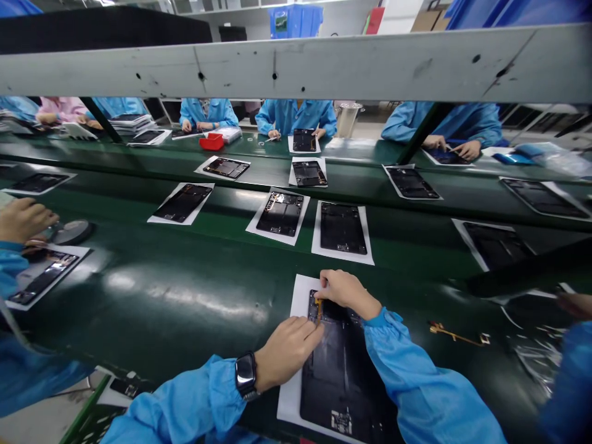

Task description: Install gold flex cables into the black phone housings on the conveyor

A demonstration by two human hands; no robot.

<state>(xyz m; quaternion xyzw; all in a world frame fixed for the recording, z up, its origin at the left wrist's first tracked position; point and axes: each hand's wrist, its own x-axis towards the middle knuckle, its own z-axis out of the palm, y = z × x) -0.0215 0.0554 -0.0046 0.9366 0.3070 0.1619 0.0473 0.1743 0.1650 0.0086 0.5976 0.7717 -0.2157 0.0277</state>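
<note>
Left hand (287, 350): palm down, fingers curled at orange flex cable (319, 311); grip unclear.
Right hand (346, 290): arched over tablet housing (340, 376), fingers pinched on cable's top.

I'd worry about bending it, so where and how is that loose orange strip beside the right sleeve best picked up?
Probably pinch the orange strip by its left end, from above and from the side of the right hand: it looks thin, lies on the green bench, and that end is nearest the hand.
</note>
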